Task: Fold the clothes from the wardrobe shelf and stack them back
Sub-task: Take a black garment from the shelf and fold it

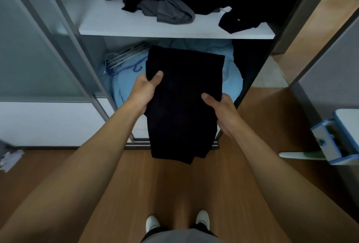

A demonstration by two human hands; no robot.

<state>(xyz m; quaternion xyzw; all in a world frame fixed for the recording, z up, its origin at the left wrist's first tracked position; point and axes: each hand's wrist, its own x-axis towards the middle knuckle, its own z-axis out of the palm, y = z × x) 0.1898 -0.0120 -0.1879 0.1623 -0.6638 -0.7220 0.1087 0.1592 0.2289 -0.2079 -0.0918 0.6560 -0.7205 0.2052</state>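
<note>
Left hand (144, 92) and right hand (223, 111) pinch folded black garment (185, 79), thumbs atop.

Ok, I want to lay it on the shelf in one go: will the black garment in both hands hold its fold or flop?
Probably floppy: the black garment hangs limp below the left hand and right hand, bottom edge uneven. Likely light: a pinch at each side edge carries it.

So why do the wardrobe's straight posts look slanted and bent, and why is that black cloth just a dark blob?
Head view: the wide-angle lens bows and splays the wardrobe posts toward the edges. Same head view: dim, bluish light leaves the black garment nearly detail-free, and the clothes on the shelf look soft.
</note>
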